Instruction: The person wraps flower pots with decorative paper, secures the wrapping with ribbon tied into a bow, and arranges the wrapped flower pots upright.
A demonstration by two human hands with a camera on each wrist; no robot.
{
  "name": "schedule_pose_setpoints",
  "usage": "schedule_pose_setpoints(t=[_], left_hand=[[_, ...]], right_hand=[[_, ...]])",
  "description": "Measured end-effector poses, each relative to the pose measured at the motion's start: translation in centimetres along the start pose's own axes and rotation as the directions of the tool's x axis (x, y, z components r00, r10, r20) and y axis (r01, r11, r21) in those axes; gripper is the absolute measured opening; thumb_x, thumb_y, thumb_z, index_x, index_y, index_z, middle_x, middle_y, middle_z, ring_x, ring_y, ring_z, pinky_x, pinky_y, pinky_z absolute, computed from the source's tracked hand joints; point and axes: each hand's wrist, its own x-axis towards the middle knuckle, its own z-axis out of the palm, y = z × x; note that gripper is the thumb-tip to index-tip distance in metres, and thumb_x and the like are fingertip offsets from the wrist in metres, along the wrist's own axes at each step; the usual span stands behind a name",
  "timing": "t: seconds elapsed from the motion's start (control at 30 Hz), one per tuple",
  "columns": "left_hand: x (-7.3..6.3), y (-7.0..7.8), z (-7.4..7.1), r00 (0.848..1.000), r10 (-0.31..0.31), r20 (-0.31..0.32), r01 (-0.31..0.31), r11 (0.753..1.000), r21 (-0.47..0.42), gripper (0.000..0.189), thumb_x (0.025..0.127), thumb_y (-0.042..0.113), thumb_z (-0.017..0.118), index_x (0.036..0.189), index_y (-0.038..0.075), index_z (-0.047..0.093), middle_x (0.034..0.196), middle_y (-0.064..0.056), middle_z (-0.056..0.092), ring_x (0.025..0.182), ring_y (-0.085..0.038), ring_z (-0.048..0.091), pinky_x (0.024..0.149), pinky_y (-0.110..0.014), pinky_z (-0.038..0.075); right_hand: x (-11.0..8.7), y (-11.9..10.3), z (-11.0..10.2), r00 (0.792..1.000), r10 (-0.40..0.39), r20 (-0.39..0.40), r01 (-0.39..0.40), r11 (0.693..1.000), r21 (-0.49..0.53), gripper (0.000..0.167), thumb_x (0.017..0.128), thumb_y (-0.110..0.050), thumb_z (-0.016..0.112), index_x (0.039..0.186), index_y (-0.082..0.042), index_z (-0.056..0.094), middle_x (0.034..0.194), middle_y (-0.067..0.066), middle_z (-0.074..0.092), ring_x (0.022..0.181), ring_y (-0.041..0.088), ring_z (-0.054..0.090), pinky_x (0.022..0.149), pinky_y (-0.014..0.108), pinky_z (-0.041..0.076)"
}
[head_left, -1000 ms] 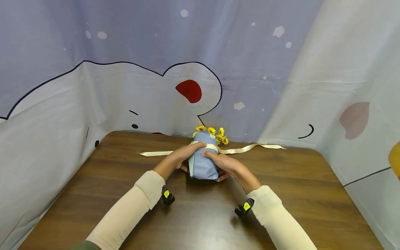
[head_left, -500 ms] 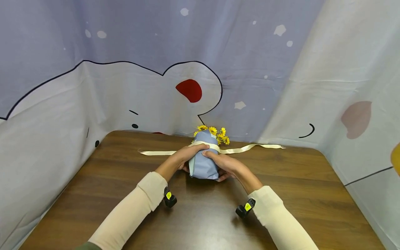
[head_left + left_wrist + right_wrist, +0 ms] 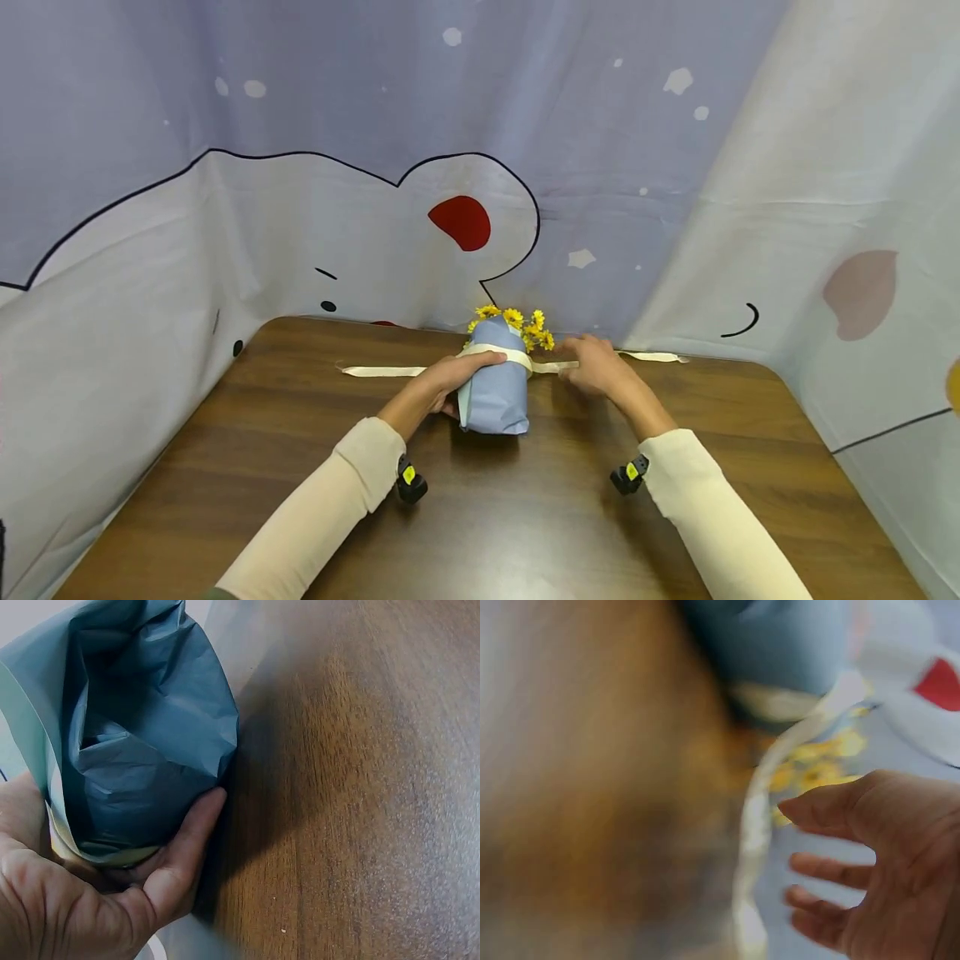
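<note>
A bouquet of yellow flowers (image 3: 538, 330) wrapped in blue-grey paper (image 3: 497, 402) lies near the table's far edge. Across the wrap runs a cream ribbon (image 3: 378, 372), its two ends stretching out left and right. My left hand (image 3: 444, 385) grips the bouquet from the left, thumb over the ribbon band. In the left wrist view its fingers (image 3: 196, 829) curl around the underside of the folded paper (image 3: 150, 780). My right hand (image 3: 600, 371) is off the bouquet, over the right ribbon tail. The right wrist view shows its fingers apart beside the ribbon (image 3: 756, 817), holding nothing.
The brown wooden table (image 3: 487, 533) extends toward me and to both sides. A printed curtain (image 3: 360, 242) hangs right behind its far edge and along the sides. A small black wrist camera (image 3: 628, 475) sits below each cuff.
My right hand has let go of the bouquet and moved right, over the ribbon's right tail. My left hand keeps its grip, and the bouquet stays in nearly the same place.
</note>
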Motion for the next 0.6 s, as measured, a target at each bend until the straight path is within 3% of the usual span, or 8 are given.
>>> schedule_pose_setpoints(t=[0.13, 0.2, 0.3, 0.37, 0.4, 0.5, 0.53, 0.6], left_hand=[[0.0, -0.1, 0.1, 1.000, -0.001, 0.009, 0.001, 1.000, -0.002, 0.085, 0.090, 0.070, 0.079, 0.142, 0.005, 0.061, 0.116, -0.012, 0.072, 0.096, -0.028, 0.074, 0.074, -0.049, 0.069], [0.0, -0.2, 0.1, 1.000, -0.005, 0.014, 0.005, 1.000, 0.001, 0.086, 0.090, 0.070, 0.079, 0.142, 0.005, 0.061, 0.116, -0.011, 0.072, 0.096, -0.028, 0.074, 0.074, -0.049, 0.069], [0.0, -0.3, 0.1, 1.000, -0.009, 0.019, 0.009, 1.000, 0.003, 0.087, 0.089, 0.071, 0.079, 0.142, 0.005, 0.061, 0.115, -0.011, 0.072, 0.095, -0.028, 0.074, 0.074, -0.049, 0.069], [-0.1, -0.2, 0.1, 1.000, -0.007, 0.016, 0.007, 1.000, 0.006, 0.087, 0.088, 0.072, 0.079, 0.142, 0.005, 0.061, 0.115, -0.011, 0.072, 0.095, -0.028, 0.074, 0.074, -0.049, 0.069], [-0.1, -0.2, 0.0, 1.000, -0.006, 0.014, 0.005, 1.000, 0.010, 0.087, 0.088, 0.072, 0.079, 0.142, 0.005, 0.061, 0.115, -0.011, 0.072, 0.095, -0.028, 0.074, 0.074, -0.049, 0.069], [-0.2, 0.0, -0.1, 1.000, -0.006, 0.011, 0.006, 1.000, 0.015, 0.088, 0.089, 0.072, 0.078, 0.143, 0.005, 0.060, 0.115, -0.011, 0.072, 0.096, -0.027, 0.074, 0.074, -0.048, 0.069], [-0.2, 0.1, -0.1, 1.000, -0.007, 0.010, 0.006, 1.000, 0.017, 0.088, 0.089, 0.072, 0.078, 0.143, 0.005, 0.060, 0.115, -0.011, 0.072, 0.096, -0.027, 0.075, 0.074, -0.048, 0.069], [-0.1, 0.1, -0.2, 1.000, -0.007, 0.008, 0.007, 1.000, 0.024, 0.089, 0.090, 0.072, 0.077, 0.144, 0.004, 0.060, 0.116, -0.012, 0.072, 0.097, -0.027, 0.074, 0.074, -0.048, 0.069]], right_hand=[[1.5, 3.1, 2.7, 0.995, -0.087, -0.047, 0.079, 0.986, -0.150, 0.032, 0.109, -0.025, 0.074, 0.139, -0.014, 0.076, 0.151, 0.020, 0.070, 0.131, 0.054, 0.059, 0.111, 0.072, 0.046], [2.8, 5.4, 4.1, 0.983, -0.148, -0.108, 0.140, 0.987, -0.079, 0.021, 0.111, -0.031, 0.073, 0.124, -0.016, 0.081, 0.131, 0.012, 0.080, 0.115, 0.042, 0.067, 0.102, 0.060, 0.053], [2.7, 5.2, 3.5, 0.977, -0.103, -0.186, 0.138, 0.973, 0.184, 0.024, 0.112, -0.031, 0.072, 0.119, -0.010, 0.082, 0.106, 0.009, 0.084, 0.092, 0.027, 0.074, 0.083, 0.042, 0.057], [1.6, 2.9, 1.8, 0.982, -0.025, -0.187, 0.110, 0.882, 0.458, 0.031, 0.113, -0.026, 0.071, 0.127, 0.001, 0.078, 0.095, 0.006, 0.082, 0.084, 0.016, 0.076, 0.076, 0.032, 0.059], [0.6, 1.1, 0.8, 0.984, 0.034, -0.175, 0.074, 0.817, 0.572, 0.032, 0.112, -0.018, 0.070, 0.131, 0.008, 0.075, 0.094, 0.008, 0.082, 0.084, 0.016, 0.077, 0.074, 0.031, 0.060], [-0.2, -0.7, 0.2, 0.989, 0.043, -0.145, 0.089, 0.606, 0.790, 0.037, 0.113, -0.011, 0.068, 0.140, 0.016, 0.066, 0.099, -0.001, 0.082, 0.090, 0.008, 0.079, 0.077, 0.022, 0.061], [-0.3, -0.8, 0.4, 0.991, 0.017, -0.134, 0.100, 0.579, 0.809, 0.038, 0.113, -0.009, 0.068, 0.140, 0.017, 0.065, 0.100, -0.005, 0.081, 0.091, 0.005, 0.077, 0.078, 0.021, 0.061], [-0.1, -0.6, 1.3, 0.990, -0.053, -0.130, 0.137, 0.573, 0.808, 0.035, 0.111, -0.004, 0.069, 0.138, 0.017, 0.067, 0.108, -0.007, 0.080, 0.098, 0.005, 0.076, 0.081, 0.019, 0.061]])
